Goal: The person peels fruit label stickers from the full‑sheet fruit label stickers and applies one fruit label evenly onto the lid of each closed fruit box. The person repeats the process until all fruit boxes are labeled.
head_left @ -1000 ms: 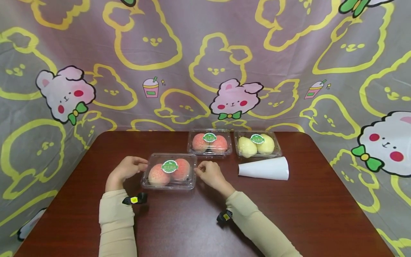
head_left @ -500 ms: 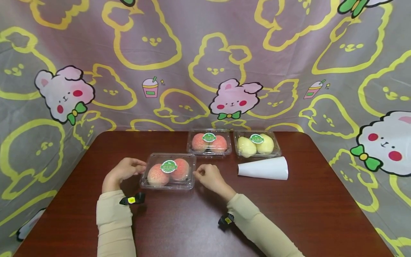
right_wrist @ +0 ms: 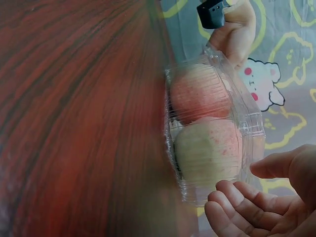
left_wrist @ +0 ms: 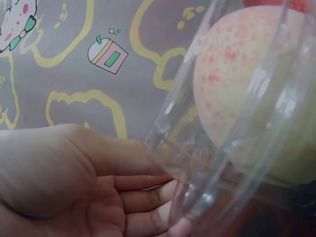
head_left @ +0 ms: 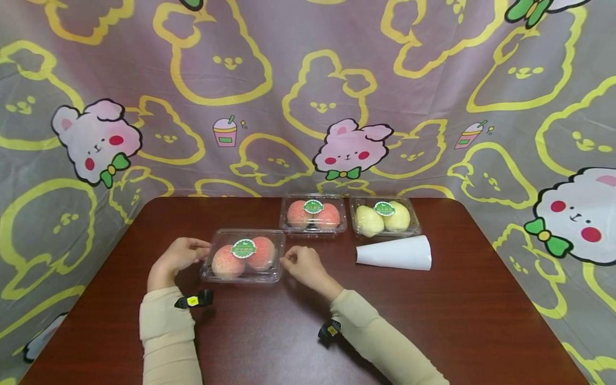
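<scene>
A clear plastic clamshell box of two peaches (head_left: pixel 244 256), with a round green-and-white label on its lid, lies between my hands at the left of the table. My left hand (head_left: pixel 178 259) holds its left end, the thumb (left_wrist: pixel 128 155) at the rim and the fingers (left_wrist: pixel 148 205) lower down by the wall. At the opposite end my right hand (head_left: pixel 305 267) grips the edge with thumb and bent fingertips. The right wrist view shows this thumb (right_wrist: pixel 271 165) and these fingers (right_wrist: pixel 247 202) close about the box's near corner.
Behind stands a second clear box of peaches (head_left: pixel 313 215), with a box of two yellow pears (head_left: pixel 384 216) beside it. A white tapered tube (head_left: pixel 397 253) lies to the right on the brown table (head_left: pixel 433 321). A patterned curtain (head_left: pixel 269 176) surrounds the table.
The held peach box has slid a little to the left, and both hands have moved left along with it. The two back boxes and the white tube stay in place.
</scene>
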Demonstrator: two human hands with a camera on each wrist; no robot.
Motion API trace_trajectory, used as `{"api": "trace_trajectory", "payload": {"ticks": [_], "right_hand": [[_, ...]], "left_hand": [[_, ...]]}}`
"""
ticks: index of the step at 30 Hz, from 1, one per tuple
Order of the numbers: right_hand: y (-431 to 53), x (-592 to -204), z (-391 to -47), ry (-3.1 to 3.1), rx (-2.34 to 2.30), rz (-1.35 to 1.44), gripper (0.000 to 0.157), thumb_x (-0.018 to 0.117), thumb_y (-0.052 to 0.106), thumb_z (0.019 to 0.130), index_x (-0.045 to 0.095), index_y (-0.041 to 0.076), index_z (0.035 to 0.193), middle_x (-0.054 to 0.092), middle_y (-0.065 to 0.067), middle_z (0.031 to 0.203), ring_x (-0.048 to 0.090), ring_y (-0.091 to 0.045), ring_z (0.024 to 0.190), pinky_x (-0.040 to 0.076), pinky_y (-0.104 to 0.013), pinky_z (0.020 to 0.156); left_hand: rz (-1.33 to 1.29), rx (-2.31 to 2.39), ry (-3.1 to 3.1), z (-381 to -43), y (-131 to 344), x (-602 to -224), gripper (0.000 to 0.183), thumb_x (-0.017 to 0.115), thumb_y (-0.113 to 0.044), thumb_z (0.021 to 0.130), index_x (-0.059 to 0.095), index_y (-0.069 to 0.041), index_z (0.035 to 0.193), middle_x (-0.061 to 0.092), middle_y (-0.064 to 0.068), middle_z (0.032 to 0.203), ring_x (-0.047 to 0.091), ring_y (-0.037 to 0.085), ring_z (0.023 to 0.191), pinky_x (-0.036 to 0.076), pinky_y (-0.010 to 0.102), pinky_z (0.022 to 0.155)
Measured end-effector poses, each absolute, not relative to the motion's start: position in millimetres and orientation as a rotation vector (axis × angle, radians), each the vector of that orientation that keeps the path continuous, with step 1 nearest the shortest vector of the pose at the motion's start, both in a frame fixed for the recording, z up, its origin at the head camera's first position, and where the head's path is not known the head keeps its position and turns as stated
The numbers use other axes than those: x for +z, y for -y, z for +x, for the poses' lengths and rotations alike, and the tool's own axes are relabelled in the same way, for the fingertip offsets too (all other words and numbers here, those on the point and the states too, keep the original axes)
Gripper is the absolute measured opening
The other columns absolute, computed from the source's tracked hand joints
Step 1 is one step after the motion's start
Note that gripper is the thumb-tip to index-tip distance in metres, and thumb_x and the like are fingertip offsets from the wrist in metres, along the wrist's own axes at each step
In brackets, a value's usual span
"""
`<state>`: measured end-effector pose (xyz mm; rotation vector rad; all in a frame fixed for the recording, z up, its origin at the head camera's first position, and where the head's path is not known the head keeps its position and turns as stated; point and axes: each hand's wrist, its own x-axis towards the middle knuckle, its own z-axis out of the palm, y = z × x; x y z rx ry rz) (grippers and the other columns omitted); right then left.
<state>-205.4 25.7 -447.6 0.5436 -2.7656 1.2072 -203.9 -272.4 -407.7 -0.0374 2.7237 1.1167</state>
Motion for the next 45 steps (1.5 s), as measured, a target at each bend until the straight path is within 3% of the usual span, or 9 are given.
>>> {"api": "trace_trajectory", "payload": {"ticks": [15, 21, 24, 30, 39, 45], "right_hand": [[-11.2, -455.3, -205.6, 2.691, 1.371, 0.516, 0.017, 0.066, 0.017, 0.087, 0.070, 0.001, 0.088, 0.074, -0.015, 0.082, 0.070, -0.022, 0.074, 0.053, -0.022, 0.067], [-15.2, -457.7, -197.9, 2.748, 1.444, 0.560, 0.021, 0.064, 0.021, 0.089, 0.071, 0.002, 0.085, 0.073, -0.013, 0.073, 0.059, -0.008, 0.052, 0.049, -0.018, 0.060], [-15.9, -458.4, -192.7, 2.786, 1.525, 0.598, 0.022, 0.063, 0.021, 0.091, 0.071, 0.001, 0.084, 0.072, -0.014, 0.069, 0.055, -0.007, 0.042, 0.048, -0.018, 0.052], [-14.6, -457.7, -186.4, 2.787, 1.539, 0.648, 0.022, 0.063, 0.019, 0.091, 0.071, -0.001, 0.086, 0.072, -0.015, 0.070, 0.057, -0.007, 0.043, 0.049, -0.019, 0.046], [-9.9, -455.2, -188.4, 2.756, 1.477, 0.641, 0.020, 0.063, 0.018, 0.090, 0.070, 0.002, 0.082, 0.072, -0.012, 0.071, 0.050, 0.000, 0.044, 0.047, -0.015, 0.054], [-6.5, -458.1, -195.8, 2.730, 1.420, 0.605, 0.019, 0.065, 0.019, 0.088, 0.070, 0.002, 0.083, 0.073, -0.011, 0.073, 0.054, -0.002, 0.055, 0.047, -0.015, 0.060]], "left_hand": [[-0.185, 1.152, -2.720, -202.7, 280.7, -409.2, 0.036, 0.051, -0.011, 0.097, 0.055, 0.012, 0.125, 0.063, 0.031, 0.115, 0.063, 0.031, 0.097, 0.050, 0.049, 0.089], [-0.121, 1.123, -2.683, -199.1, 288.2, -408.5, 0.040, 0.052, -0.018, 0.098, 0.055, 0.012, 0.124, 0.066, 0.028, 0.112, 0.066, 0.024, 0.094, 0.052, 0.048, 0.091], [-0.098, 1.121, -2.665, -196.7, 292.0, -406.6, 0.040, 0.052, -0.020, 0.099, 0.057, 0.012, 0.122, 0.069, 0.024, 0.107, 0.065, 0.020, 0.091, 0.054, 0.046, 0.089], [-0.077, 1.127, -2.654, -195.1, 293.0, -404.1, 0.036, 0.053, -0.016, 0.098, 0.059, 0.013, 0.118, 0.071, 0.017, 0.097, 0.063, 0.016, 0.084, 0.055, 0.041, 0.083], [-0.070, 1.135, -2.713, -199.1, 292.9, -408.4, 0.037, 0.053, -0.016, 0.098, 0.058, 0.014, 0.118, 0.071, 0.019, 0.096, 0.062, 0.013, 0.082, 0.053, 0.035, 0.078], [-0.119, 1.144, -2.734, -201.7, 291.2, -411.8, 0.039, 0.051, -0.017, 0.099, 0.056, 0.013, 0.122, 0.066, 0.028, 0.108, 0.063, 0.021, 0.090, 0.053, 0.038, 0.081]]}}
